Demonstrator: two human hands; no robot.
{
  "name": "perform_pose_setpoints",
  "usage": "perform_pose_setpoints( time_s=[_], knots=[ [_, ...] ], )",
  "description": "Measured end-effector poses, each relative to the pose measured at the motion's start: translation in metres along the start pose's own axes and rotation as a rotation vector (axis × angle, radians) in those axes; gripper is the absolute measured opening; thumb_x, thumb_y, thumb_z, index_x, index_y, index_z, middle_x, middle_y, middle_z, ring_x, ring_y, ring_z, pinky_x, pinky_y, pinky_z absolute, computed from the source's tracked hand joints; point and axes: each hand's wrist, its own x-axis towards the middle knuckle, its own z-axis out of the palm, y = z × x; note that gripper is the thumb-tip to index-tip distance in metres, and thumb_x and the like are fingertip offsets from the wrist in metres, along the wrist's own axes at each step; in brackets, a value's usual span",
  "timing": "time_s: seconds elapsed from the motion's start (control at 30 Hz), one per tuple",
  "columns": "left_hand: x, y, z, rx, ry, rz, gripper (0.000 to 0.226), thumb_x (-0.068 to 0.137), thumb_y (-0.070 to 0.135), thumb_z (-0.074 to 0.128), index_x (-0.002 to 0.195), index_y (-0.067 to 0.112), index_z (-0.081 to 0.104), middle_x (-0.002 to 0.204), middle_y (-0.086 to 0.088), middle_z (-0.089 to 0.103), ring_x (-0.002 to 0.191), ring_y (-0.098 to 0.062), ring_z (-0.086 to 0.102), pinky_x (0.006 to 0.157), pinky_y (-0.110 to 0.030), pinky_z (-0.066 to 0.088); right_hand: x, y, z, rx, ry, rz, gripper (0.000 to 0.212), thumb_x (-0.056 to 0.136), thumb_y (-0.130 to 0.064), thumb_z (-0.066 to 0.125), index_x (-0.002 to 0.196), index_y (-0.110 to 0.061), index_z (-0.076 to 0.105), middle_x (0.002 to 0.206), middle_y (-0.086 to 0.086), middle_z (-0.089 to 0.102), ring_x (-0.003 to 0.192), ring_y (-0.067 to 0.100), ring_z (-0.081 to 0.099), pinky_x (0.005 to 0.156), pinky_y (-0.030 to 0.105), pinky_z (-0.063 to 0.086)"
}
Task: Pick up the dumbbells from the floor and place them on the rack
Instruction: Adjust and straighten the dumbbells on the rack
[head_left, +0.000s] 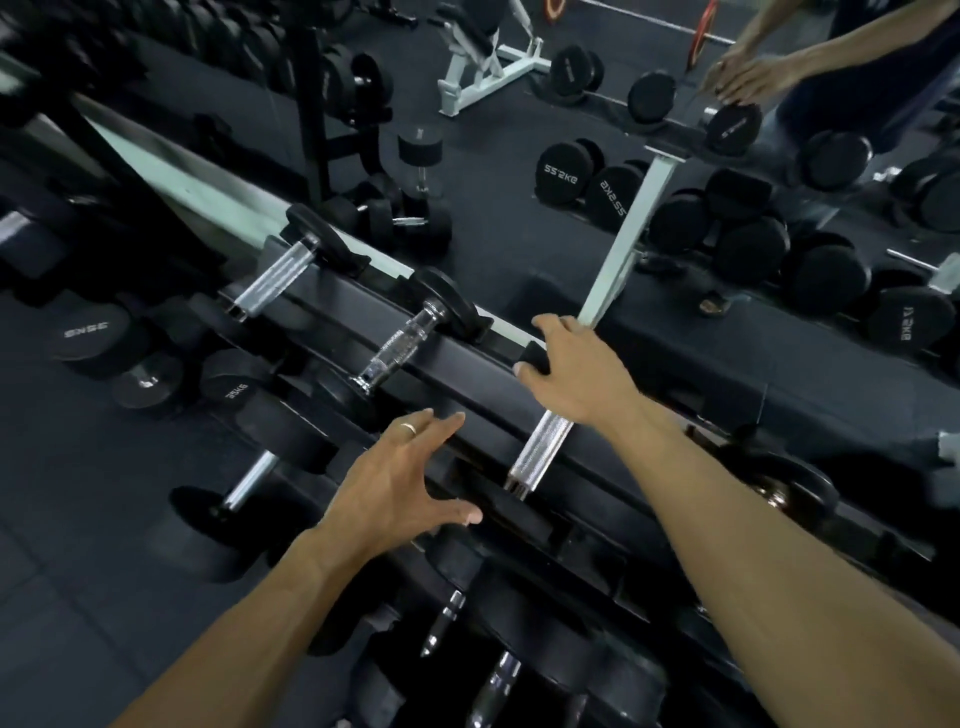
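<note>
— On the rack's (467, 358) top rail, where's the right hand (576, 374)?
— Cupped over the dumbbell's (540, 447) far head, fingers curled on it.
— Left hand (400, 483)?
— Fingers spread wide, thumb touching the near head.

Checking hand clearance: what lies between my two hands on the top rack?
In the head view, the chrome handle of the dumbbell under the right hand, plus black rack rail; the left hand touches neither.

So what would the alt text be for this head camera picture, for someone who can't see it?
Two bare hands reach over a dark dumbbell rack: the right hand rests on the far end of a dumbbell lying on the top shelf, the left hand spread open beside it. More dumbbells fill lower shelves.
</note>
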Motion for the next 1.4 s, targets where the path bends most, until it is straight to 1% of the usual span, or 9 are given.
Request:
perform_pose_setpoints(
  time_s=[0.1, 0.2, 0.37, 0.47, 0.53, 0.63, 1.0, 1.13, 1.4],
  knots=[
    [0.008, -0.03, -0.021, 0.066, 0.196, 0.096, 0.088, 0.068, 0.07, 0.064, 0.139, 0.022, 0.049, 0.134, -0.003, 0.051, 0.136, -0.02, 0.039, 0.102, -0.036, 0.04, 0.022, -0.025, 0.013, -0.098, 0.068, -0.031, 0.055, 0.094, -0.04, 0.053, 0.138, -0.01, 0.041, 0.138, 0.012, 0.049, 0.134, 0.029, 0.039, 0.119, 0.048, 0.016],
    [0.024, -0.068, -0.04, 0.036, 0.296, 0.131, 0.079, 0.068, 0.055, 0.076, 0.133, 0.016, 0.055, 0.129, -0.006, 0.055, 0.135, -0.027, 0.038, 0.105, -0.044, 0.041, 0.044, -0.049, 0.022, -0.046, 0.084, -0.017, 0.058, 0.095, -0.037, 0.054, 0.142, -0.008, 0.036, 0.14, 0.014, 0.047, 0.133, 0.032, 0.041, 0.115, 0.044, 0.027],
    [0.046, -0.119, -0.066, 0.0, 0.043, 0.069, 0.097, 0.062, 0.036, 0.088, 0.145, 0.026, 0.039, 0.144, -0.001, 0.036, 0.146, -0.024, 0.015, 0.113, -0.041, 0.028, 0.077, -0.081, 0.031, 0.057, 0.039, 0.073, 0.061, 0.097, -0.027, 0.055, 0.148, -0.008, 0.027, 0.134, 0.014, 0.049, 0.12, 0.033, 0.051, 0.098, 0.042, 0.043],
    [0.058, -0.138, -0.068, -0.018, -0.088, 0.064, 0.096, 0.067, 0.033, 0.085, 0.148, 0.03, 0.033, 0.149, 0.005, 0.031, 0.141, -0.017, 0.026, 0.113, -0.031, 0.028, 0.091, -0.088, 0.037, 0.042, 0.009, 0.127, 0.048, 0.098, -0.022, 0.054, 0.14, -0.008, 0.035, 0.114, 0.013, 0.056, 0.104, 0.033, 0.057, 0.085, 0.041, 0.046],
    [0.065, -0.144, -0.067, -0.035, -0.074, 0.088, 0.084, 0.07, 0.029, 0.084, 0.143, 0.028, 0.043, 0.144, 0.005, 0.039, 0.129, -0.016, 0.044, 0.108, -0.025, 0.033, 0.097, -0.09, 0.04, 0.026, 0.008, 0.15, 0.042, 0.098, -0.021, 0.054, 0.135, -0.006, 0.039, 0.108, 0.014, 0.057, 0.098, 0.032, 0.057, 0.08, 0.04, 0.045],
    [0.07, -0.146, -0.069, -0.093, -0.011, 0.081, 0.071, 0.066, 0.024, 0.087, 0.13, 0.027, 0.059, 0.13, 0.006, 0.053, 0.108, -0.017, 0.059, 0.1, -0.029, 0.044, 0.103, -0.093, 0.04, -0.011, 0.008, 0.177, 0.033, 0.097, -0.02, 0.054, 0.125, -0.005, 0.044, 0.109, 0.013, 0.056, 0.096, 0.033, 0.058, 0.08, 0.042, 0.048],
    [0.069, -0.137, -0.055, -0.16, 0.072, 0.068, 0.064, 0.053, 0.032, 0.092, 0.111, 0.019, 0.071, 0.106, 0.002, 0.064, 0.095, -0.018, 0.063, 0.09, -0.033, 0.05, 0.125, -0.103, 0.039, -0.158, 0.003, 0.115, 0.034, 0.094, -0.013, 0.057, 0.126, -0.007, 0.046, 0.108, 0.01, 0.058, 0.096, 0.035, 0.06, 0.079, 0.04, 0.046],
    [0.072, -0.143, -0.06, -0.226, 0.035, 0.068, 0.061, 0.054, 0.031, 0.092, 0.11, 0.02, 0.071, 0.103, 0.005, 0.063, 0.096, -0.014, 0.061, 0.091, -0.035, 0.049, 0.131, -0.105, 0.04, -0.192, 0.021, 0.101, 0.023, 0.093, -0.015, 0.059, 0.113, -0.008, 0.05, 0.099, 0.008, 0.057, 0.093, 0.034, 0.061, 0.075, 0.038, 0.045],
    [0.08, -0.149, -0.072, -0.188, -0.065, 0.086, 0.058, 0.056, 0.034, 0.091, 0.109, 0.019, 0.071, 0.105, 0.005, 0.064, 0.1, -0.015, 0.059, 0.093, -0.038, 0.047, 0.131, -0.1, 0.047, -0.211, 0.075, 0.084, 0.024, 0.088, -0.012, 0.063, 0.11, -0.009, 0.053, 0.097, 0.009, 0.059, 0.089, 0.033, 0.061, 0.069, 0.035, 0.04]
  ],
)
